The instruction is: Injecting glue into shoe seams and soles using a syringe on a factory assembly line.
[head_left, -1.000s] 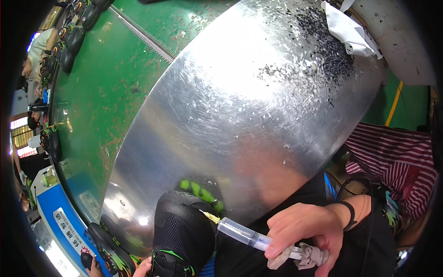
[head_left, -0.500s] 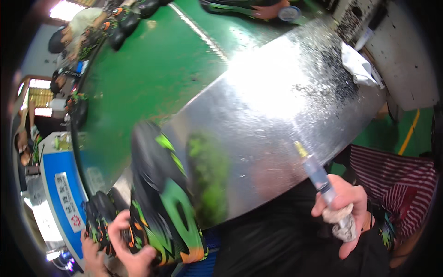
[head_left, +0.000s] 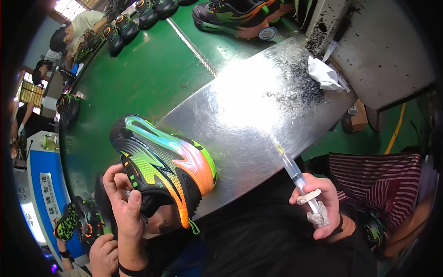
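Note:
My left hand (head_left: 125,203) grips a black, green and orange sneaker (head_left: 161,161) by the tongue and collar. The shoe is tipped over, toe to the far left, heel with a green pull loop toward me. Its shiny side faces up and its opening faces the left hand. In my right hand (head_left: 323,198) is a clear syringe (head_left: 293,170), its yellow tip pointing up and left over the metal plate (head_left: 249,164). Whitish wrapping (head_left: 317,214) covers its finger flange and plunger end. The tip is apart from the shoe.
Finished-looking sneakers (head_left: 230,18) stand at the back of the green table (head_left: 134,78). White paper (head_left: 324,74) and a knife (head_left: 339,37) lie by the plate's far right corner. Another person's hand (head_left: 104,255) is at lower left, near more shoes (head_left: 87,221). A striped garment (head_left: 383,184) shows at right.
My left hand has turned the sneaker so its shiny side and opening show. The syringe stays in my right hand, now a little further left in view. The view itself has shifted.

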The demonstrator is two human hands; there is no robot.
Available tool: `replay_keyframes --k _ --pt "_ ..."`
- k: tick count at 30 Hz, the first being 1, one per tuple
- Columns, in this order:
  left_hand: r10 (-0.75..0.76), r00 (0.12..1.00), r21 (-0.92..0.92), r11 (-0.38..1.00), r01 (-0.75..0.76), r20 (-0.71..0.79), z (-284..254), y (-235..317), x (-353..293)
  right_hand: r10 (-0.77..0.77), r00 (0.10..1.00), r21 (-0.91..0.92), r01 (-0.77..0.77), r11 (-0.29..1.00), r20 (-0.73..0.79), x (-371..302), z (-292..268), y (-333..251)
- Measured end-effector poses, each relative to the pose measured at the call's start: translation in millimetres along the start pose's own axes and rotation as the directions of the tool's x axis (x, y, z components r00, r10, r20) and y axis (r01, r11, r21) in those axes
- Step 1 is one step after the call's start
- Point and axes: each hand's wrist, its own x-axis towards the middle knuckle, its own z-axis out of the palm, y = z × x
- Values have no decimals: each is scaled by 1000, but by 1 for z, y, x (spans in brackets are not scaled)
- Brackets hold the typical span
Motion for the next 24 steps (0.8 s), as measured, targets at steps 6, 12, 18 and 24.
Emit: replay_keyframes --k 6,12,18,24 --pt "132 985 518 838 -170 109 1 16 7 40 999 7 -40 999 11 -4 -9 13" --pt "147 986 352 921 -164 76 11 29 -1 55 998 -16 -55 998 16 9 -15 12" --pt "269 930 655 661 -368 251 14 27 1 94 996 -28 -93 995 14 13 -15 15" --pt "370 827 670 486 -561 424 17 36 32 83 996 -101 -79 992 44 12 -20 19"
